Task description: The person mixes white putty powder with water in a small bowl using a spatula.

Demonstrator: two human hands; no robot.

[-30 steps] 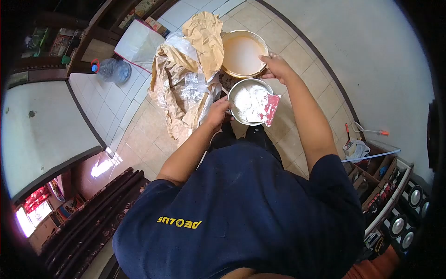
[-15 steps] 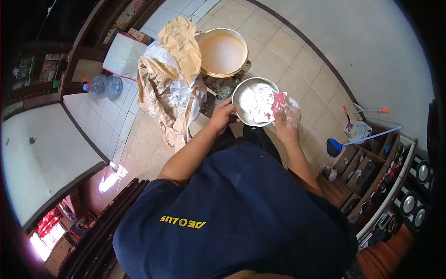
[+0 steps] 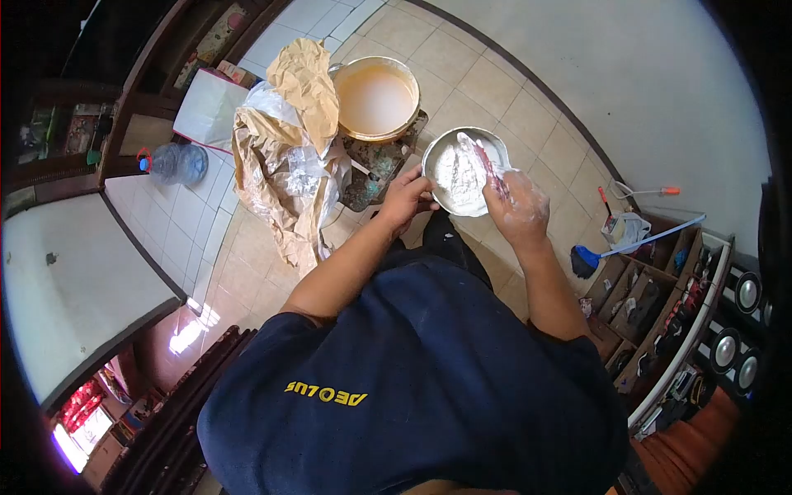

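The left hand pinched one rim of the metal bowl held above the floor, the right hand closed round a red scraper in it — a hard scrape might have tipped it.

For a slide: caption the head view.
Left hand grips a metal bowl of white paste; right hand holds a red scraper in it.
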